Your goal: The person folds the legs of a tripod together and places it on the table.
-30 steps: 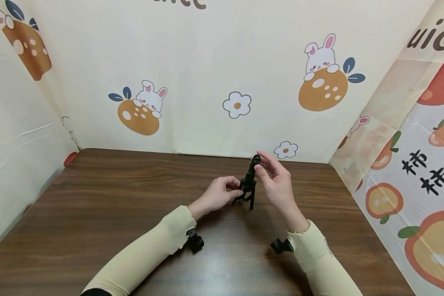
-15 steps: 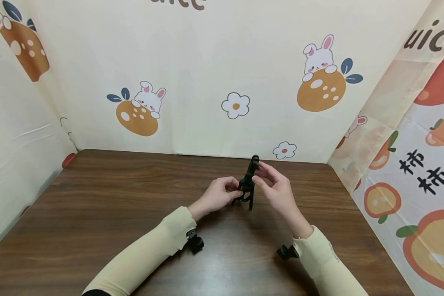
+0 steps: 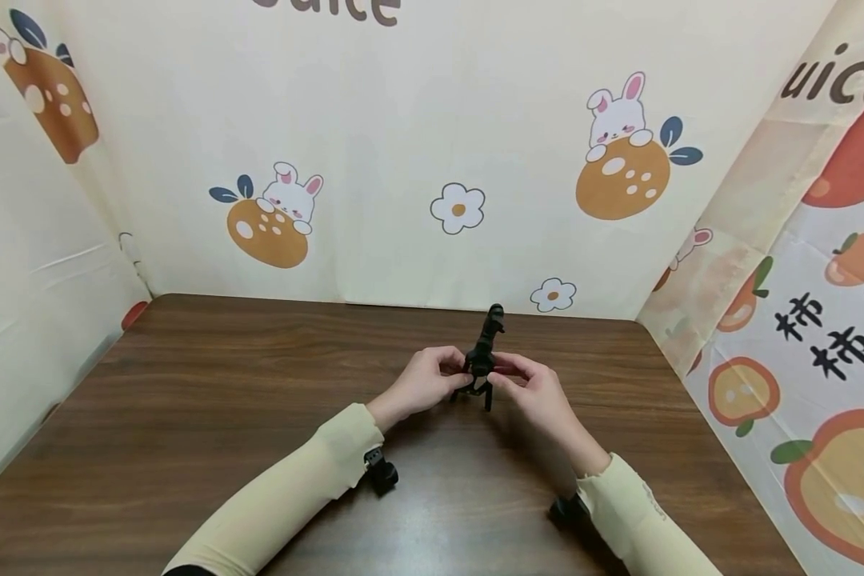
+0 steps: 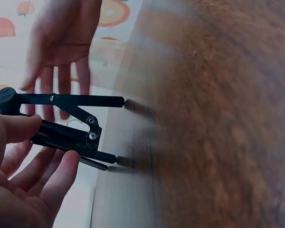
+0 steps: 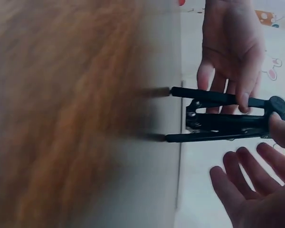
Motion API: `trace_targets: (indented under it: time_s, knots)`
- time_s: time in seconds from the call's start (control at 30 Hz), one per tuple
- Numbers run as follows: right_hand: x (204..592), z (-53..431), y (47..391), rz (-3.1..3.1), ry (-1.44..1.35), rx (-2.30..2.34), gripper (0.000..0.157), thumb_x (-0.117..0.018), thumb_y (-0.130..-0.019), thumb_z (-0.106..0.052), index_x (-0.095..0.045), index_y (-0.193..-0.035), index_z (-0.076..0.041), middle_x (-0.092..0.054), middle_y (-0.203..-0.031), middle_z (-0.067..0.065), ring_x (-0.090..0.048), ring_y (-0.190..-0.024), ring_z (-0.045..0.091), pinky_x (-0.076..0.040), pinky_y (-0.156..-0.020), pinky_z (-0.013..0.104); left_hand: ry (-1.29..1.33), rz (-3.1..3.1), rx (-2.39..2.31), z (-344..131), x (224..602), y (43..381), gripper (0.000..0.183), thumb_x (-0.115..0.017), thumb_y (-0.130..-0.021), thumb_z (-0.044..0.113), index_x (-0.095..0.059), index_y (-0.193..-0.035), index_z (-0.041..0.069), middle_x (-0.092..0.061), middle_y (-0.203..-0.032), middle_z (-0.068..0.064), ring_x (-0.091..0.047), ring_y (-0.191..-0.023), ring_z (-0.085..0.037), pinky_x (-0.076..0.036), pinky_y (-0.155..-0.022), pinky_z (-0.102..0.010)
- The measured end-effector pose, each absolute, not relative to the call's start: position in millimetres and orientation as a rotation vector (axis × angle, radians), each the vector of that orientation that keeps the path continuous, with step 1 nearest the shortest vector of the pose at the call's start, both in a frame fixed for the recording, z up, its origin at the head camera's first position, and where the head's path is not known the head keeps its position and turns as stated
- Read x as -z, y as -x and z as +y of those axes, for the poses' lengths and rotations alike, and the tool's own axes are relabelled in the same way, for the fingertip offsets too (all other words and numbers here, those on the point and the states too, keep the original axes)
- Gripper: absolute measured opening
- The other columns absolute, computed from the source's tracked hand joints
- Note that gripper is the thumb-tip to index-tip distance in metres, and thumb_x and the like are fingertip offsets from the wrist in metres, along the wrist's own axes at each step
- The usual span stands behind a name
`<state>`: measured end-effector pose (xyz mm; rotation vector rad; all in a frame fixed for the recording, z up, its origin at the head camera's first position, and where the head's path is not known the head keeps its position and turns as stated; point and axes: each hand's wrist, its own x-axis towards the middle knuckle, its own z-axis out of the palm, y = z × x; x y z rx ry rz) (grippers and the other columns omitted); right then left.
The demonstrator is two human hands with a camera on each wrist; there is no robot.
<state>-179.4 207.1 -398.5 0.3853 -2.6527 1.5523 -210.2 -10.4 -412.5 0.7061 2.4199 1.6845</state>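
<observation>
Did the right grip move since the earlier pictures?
Yes, down: against the lower wall flower, the right grip has gone from beside the top of the black tripod to near where its legs join.

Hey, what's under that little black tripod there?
The brown table lies under the black tripod, its surface showing between the tripod's feet. The spots directly beneath those feet are covered, so they can't be seen.

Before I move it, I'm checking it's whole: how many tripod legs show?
3, in the left wrist view: an upper leg, standing apart; a middle leg; and a lower leg, close beneath it.
</observation>
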Motion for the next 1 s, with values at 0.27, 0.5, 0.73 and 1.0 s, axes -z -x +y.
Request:
trace_targets:
  time_s: [0.27,0.5,0.73,1.0]
  knots:
    - [411,209,181,-2.861,-0.518,-1.393,0.022,-0.074,-0.09,-0.007,-0.074,-0.112,-0.009,-0.073,-0.106,0.002,-0.067,-0.102,0.023,-0.055,-0.082,0.038,-0.678,2.454,-1.654,-10,411,209,0.005,-0.072,-0.092,0.012,-0.072,-0.097,0.011,-0.07,-0.094,0.003,-0.064,-0.09,-0.011,-0.051,-0.077,-0.03]
    - [411,206,185,-2.894,-0.514,-1.364,0.019,-0.076,-0.086,-0.002,-0.076,-0.103,-0.01,-0.074,-0.098,0.001,-0.068,-0.088,0.017,-0.055,-0.072,0.034,-0.648,2.435,-1.649,-11,410,209,0.005,-0.072,-0.092,0.013,-0.072,-0.096,0.011,-0.07,-0.094,0.003,-0.064,-0.09,-0.012,-0.052,-0.073,-0.029]
    - [410,206,194,-2.972,-0.56,-1.323,0.027,-0.079,-0.083,-0.002,-0.076,-0.109,-0.009,-0.075,-0.095,0.0,-0.07,-0.094,0.017,-0.053,-0.087,0.044,-0.658,2.405,-1.66,-12,412,211,0.004,-0.071,-0.093,0.013,-0.071,-0.096,0.011,-0.07,-0.096,0.001,-0.064,-0.088,-0.013,-0.053,-0.07,-0.029]
    - [412,206,197,-2.988,-0.548,-1.24,0.008,-0.081,-0.083,-0.009,-0.076,-0.087,-0.014,-0.071,-0.079,-0.007,-0.061,-0.078,0.014,-0.048,-0.074,0.033,-0.713,2.42,-1.627,-10,411,212,0.003,-0.07,-0.094,0.011,-0.069,-0.094,0.008,-0.07,-0.088,0.002,-0.062,-0.071,-0.014,-0.05,-0.063,-0.027]
